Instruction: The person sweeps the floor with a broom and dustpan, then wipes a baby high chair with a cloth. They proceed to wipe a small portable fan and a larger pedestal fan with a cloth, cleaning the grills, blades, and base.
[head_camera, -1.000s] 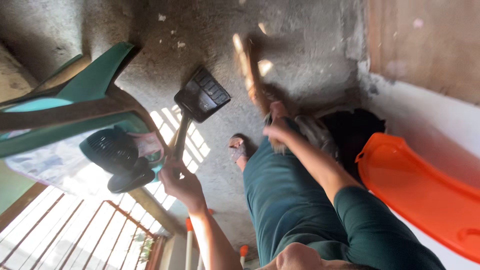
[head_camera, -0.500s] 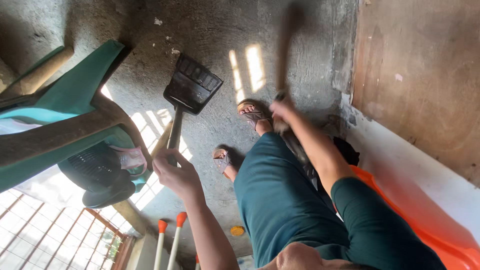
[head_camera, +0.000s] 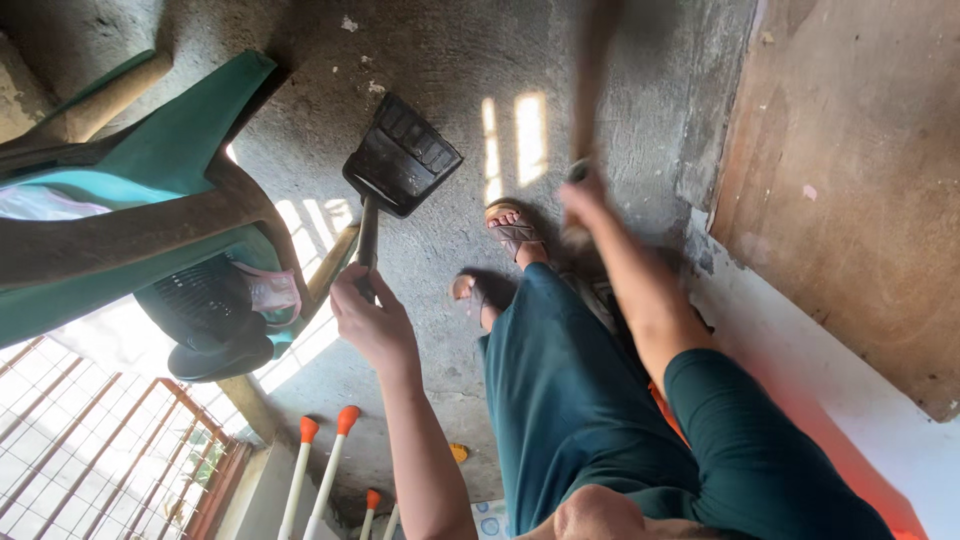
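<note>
While the left hand (head_camera: 372, 322) has its fingers wrapped around a black dustpan (head_camera: 402, 155) handle, the right hand (head_camera: 585, 200) grips a blurred broom (head_camera: 595, 70) beside it.

Broom stick (head_camera: 592, 80) motion-blurred, top cut off by frame edge; brush end not seen. Right hand (head_camera: 583, 195) smeared too, finger positions unclear, though grip on stick looks closed. Dustpan handle (head_camera: 366, 240) lower end hidden inside left hand (head_camera: 372, 322). Orange tub (head_camera: 790, 440) mostly behind arm & leg. Green chair (head_camera: 150, 190) cut off at left edge. Small yellow thing (head_camera: 457, 452) on floor too tiny to ID.
</note>
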